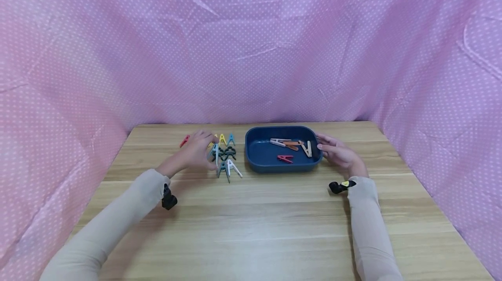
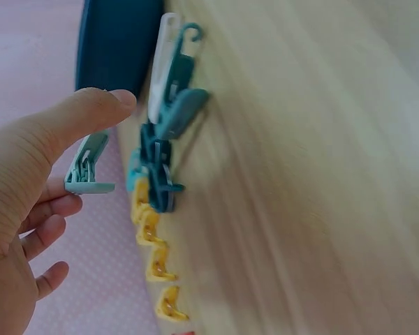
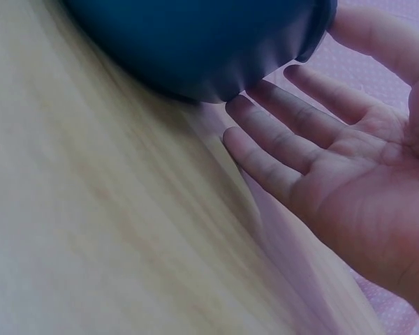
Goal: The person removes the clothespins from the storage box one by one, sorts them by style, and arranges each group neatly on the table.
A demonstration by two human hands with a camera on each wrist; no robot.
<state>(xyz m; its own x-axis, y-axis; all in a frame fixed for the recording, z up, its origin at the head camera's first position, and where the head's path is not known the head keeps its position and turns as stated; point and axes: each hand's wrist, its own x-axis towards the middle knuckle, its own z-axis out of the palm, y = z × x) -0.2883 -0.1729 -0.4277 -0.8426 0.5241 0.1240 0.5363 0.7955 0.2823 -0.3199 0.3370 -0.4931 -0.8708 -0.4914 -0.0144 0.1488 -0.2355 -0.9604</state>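
Wooden tabletop [image 1: 251,220]: pale green clip [image 2: 92,150], pinched by left hand [image 1: 195,151]; blue box [image 1: 280,169], assorted clips [image 1: 285,158] contained, touched at right end by right hand [image 1: 341,155], fingers straight.

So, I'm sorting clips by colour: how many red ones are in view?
2: one red clip on the table near the left hand, another red clip inside the blue tray. The hand may hide more.

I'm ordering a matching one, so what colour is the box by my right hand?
Dark blue; the box shows best in the head view.
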